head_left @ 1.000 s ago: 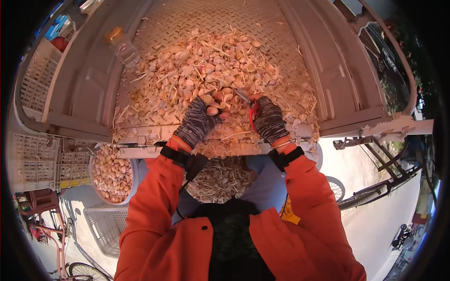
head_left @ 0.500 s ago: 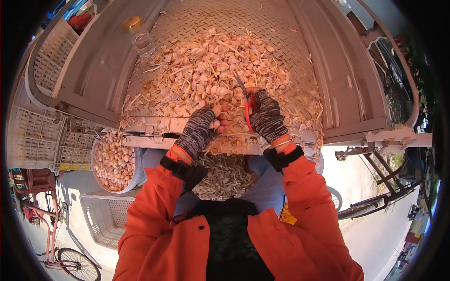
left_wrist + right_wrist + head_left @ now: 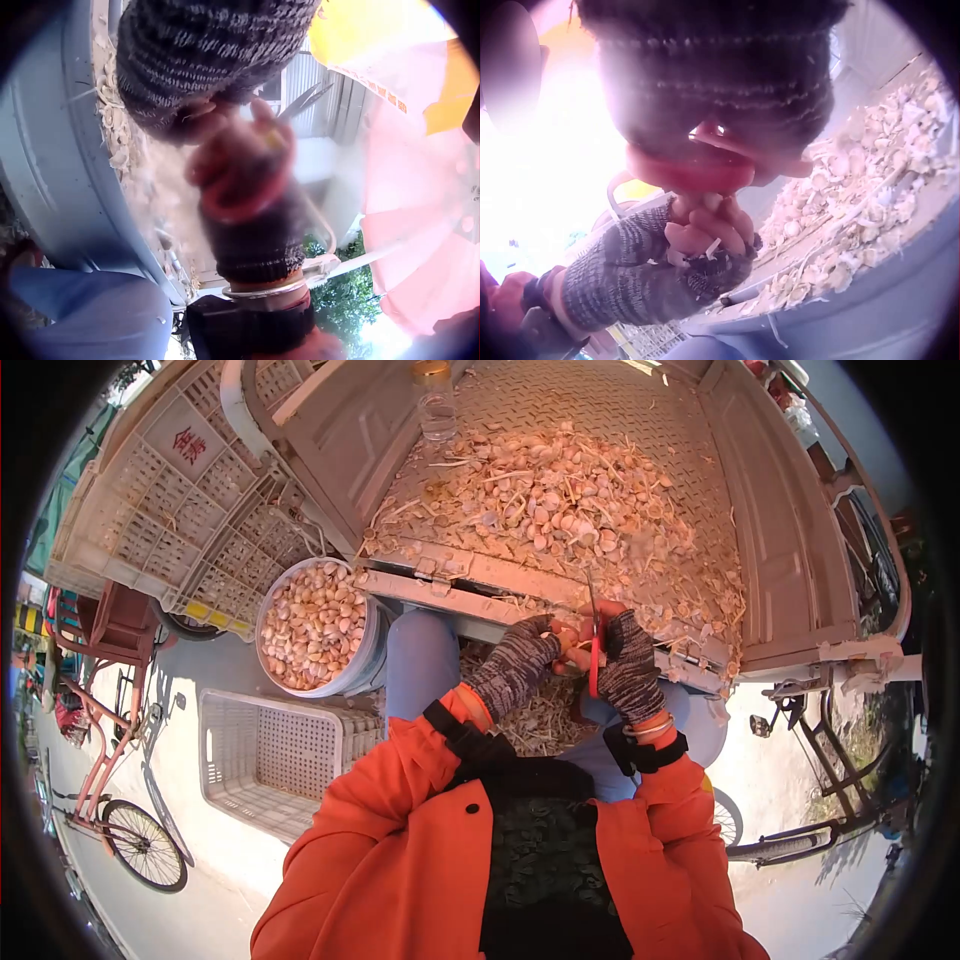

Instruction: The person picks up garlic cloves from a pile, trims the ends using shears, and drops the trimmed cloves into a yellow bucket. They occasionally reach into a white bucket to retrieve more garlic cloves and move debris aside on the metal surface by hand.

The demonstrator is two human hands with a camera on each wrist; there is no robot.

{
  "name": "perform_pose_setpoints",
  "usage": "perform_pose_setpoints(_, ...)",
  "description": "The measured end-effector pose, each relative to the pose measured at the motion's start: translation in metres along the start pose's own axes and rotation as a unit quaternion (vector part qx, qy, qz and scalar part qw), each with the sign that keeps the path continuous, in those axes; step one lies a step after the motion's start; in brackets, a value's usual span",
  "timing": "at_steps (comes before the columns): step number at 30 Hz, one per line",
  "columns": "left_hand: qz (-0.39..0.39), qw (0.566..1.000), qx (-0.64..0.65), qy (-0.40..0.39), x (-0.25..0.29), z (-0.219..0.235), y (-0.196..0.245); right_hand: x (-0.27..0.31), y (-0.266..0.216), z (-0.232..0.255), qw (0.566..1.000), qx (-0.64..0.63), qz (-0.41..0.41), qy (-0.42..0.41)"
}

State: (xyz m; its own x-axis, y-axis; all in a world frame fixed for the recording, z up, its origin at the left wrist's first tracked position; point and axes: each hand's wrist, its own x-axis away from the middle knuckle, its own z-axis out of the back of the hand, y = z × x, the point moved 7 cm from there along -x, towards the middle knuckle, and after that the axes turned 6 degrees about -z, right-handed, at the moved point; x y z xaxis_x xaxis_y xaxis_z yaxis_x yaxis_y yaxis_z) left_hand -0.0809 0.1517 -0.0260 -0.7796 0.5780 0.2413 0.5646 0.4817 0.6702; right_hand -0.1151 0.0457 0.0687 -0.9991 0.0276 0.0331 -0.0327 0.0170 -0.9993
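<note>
My right hand (image 3: 630, 660), in a grey knitted fingerless glove, grips red-handled scissors (image 3: 597, 665); their blades point away from me. Beside it, my left hand (image 3: 515, 668) in a matching glove has its fingers curled round garlic, mostly hidden by the fingers. In the right wrist view, the left hand (image 3: 664, 262) sits just below the red scissor handle (image 3: 694, 172), with bits of dry skin on its glove. Both hands are close together over the front edge of a metal cart bed (image 3: 480, 575). Beyond them lies a heap of garlic cloves (image 3: 560, 490) with stalks and skins.
A white bucket (image 3: 372, 660) full of cloves stands left of my knee, with a grey plastic crate (image 3: 270, 755) in front. Larger crates (image 3: 190, 490) lean at the left. A lidded jar (image 3: 436, 405) stands on the bed. Bicycles (image 3: 145, 845) are on the ground.
The view has swung left, bringing bucket and crates further in. Both hands have drawn back from the heap to the bed's edge and come together, the scissors still in my right hand.
</note>
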Motion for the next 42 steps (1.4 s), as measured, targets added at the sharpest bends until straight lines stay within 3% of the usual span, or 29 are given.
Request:
perform_pose_setpoints(2,-0.021,0.997,-0.063,0.044,0.027,0.010,0.005,0.014,0.003,-0.021,0.984,0.147,0.097,0.030)
perform_pose_setpoints(3,-0.029,0.995,-0.067,0.061,0.039,0.026,0.010,0.023,0.004,-0.037,0.986,0.135,0.099,0.014)
perform_pose_setpoints(5,-0.085,0.971,0.140,0.172,0.056,0.065,0.017,0.045,-0.013,-0.045,0.948,0.255,0.150,0.118)
perform_pose_setpoints(7,-0.192,0.937,0.193,0.219,0.086,0.106,0.064,0.052,-0.014,-0.057,0.959,0.251,0.123,0.052)
perform_pose_setpoints(9,-0.268,0.902,0.129,0.312,0.120,0.155,0.121,0.052,0.010,-0.061,0.969,0.241,0.026,-0.050)
perform_pose_setpoints(10,-0.292,0.878,0.101,0.366,0.137,0.183,0.145,0.053,0.021,-0.054,0.969,0.240,0.026,-0.055)
perform_pose_setpoints(12,-0.310,0.860,0.097,0.394,0.151,0.248,0.182,0.056,0.033,-0.044,0.909,0.402,0.108,-0.034)
perform_pose_setpoints(16,-0.306,0.790,-0.150,0.510,0.164,0.406,0.240,0.061,0.067,-0.021,0.948,0.318,-0.001,0.025)
perform_pose_setpoints(17,-0.302,0.787,-0.149,0.517,0.158,0.425,0.246,0.061,0.075,-0.018,0.948,0.316,-0.021,0.020)
perform_pose_setpoints(19,-0.190,0.671,-0.443,0.563,0.154,0.434,0.266,0.057,0.082,-0.025,0.953,0.298,-0.060,0.013)
perform_pose_setpoints(20,-0.149,0.643,-0.549,0.513,0.145,0.429,0.267,0.056,0.083,-0.028,0.952,0.298,-0.068,0.006)
perform_pose_setpoints(22,-0.148,0.538,-0.708,0.433,0.118,0.501,0.257,0.050,0.092,-0.031,0.951,0.289,-0.112,0.001)
perform_pose_setpoints(23,-0.146,0.540,-0.708,0.431,0.122,0.486,0.263,0.045,0.095,-0.034,0.950,0.290,-0.115,0.002)
perform_pose_setpoints(25,-0.245,0.775,-0.362,0.456,0.126,0.436,0.253,0.042,0.088,-0.032,0.949,0.308,-0.063,0.019)
perform_pose_setpoints(26,-0.206,0.750,-0.385,0.496,0.124,0.450,0.253,0.039,0.085,-0.030,0.942,0.331,-0.061,0.005)
perform_pose_setpoints(27,-0.290,0.644,-0.552,0.443,0.130,0.459,0.257,0.032,0.078,-0.026,0.930,0.363,-0.061,-0.001)
perform_pose_setpoints(28,-0.280,0.687,-0.484,0.465,0.132,0.396,0.262,0.028,0.068,-0.019,0.924,0.378,-0.061,0.011)
perform_pose_setpoints(29,-0.350,0.663,-0.489,0.446,0.133,0.337,0.267,0.024,0.062,-0.014,0.920,0.387,-0.059,0.018)
perform_pose_setpoints(30,-0.412,0.743,-0.362,0.384,0.122,0.275,0.257,0.024,0.061,-0.001,0.913,0.400,-0.063,0.050)
perform_pose_setpoints(31,-0.445,0.713,-0.425,0.336,0.117,0.260,0.246,0.022,0.071,0.010,0.951,0.281,-0.112,0.068)
perform_pose_setpoints(32,-0.455,0.666,-0.509,0.300,0.110,0.199,0.232,0.020,0.079,0.018,0.974,0.150,-0.154,0.077)
perform_pose_setpoints(33,-0.446,0.651,-0.559,0.255,0.095,0.150,0.220,0.015,0.076,0.026,0.974,0.147,-0.152,0.085)
perform_pose_setpoints(34,-0.454,0.670,-0.566,0.158,0.070,0.102,0.210,0.005,0.066,0.035,0.971,0.191,-0.107,0.091)
perform_pose_setpoints(35,-0.465,0.579,-0.661,0.103,0.048,0.047,0.207,-0.005,0.055,0.042,0.965,0.234,-0.061,0.096)
perform_pose_setpoints(37,-0.438,0.677,-0.589,0.060,-0.012,0.014,0.185,-0.029,0.034,0.064,0.956,0.264,-0.014,0.125)
perform_pose_setpoints(38,-0.402,0.663,-0.632,0.000,-0.040,-0.017,0.177,-0.037,0.022,0.074,0.943,0.296,0.029,0.152)
perform_pose_setpoints(39,-0.344,0.691,-0.634,-0.037,-0.073,-0.026,0.160,-0.042,0.029,0.088,0.953,0.248,-0.005,0.174)
perform_pose_setpoints(41,-0.369,0.626,-0.686,-0.030,-0.124,-0.029,0.133,-0.049,0.028,0.104,0.955,0.224,-0.033,0.192)
perform_pose_setpoints(42,-0.368,0.620,-0.692,-0.030,-0.138,-0.032,0.130,-0.048,0.025,0.107,0.957,0.216,-0.030,0.192)
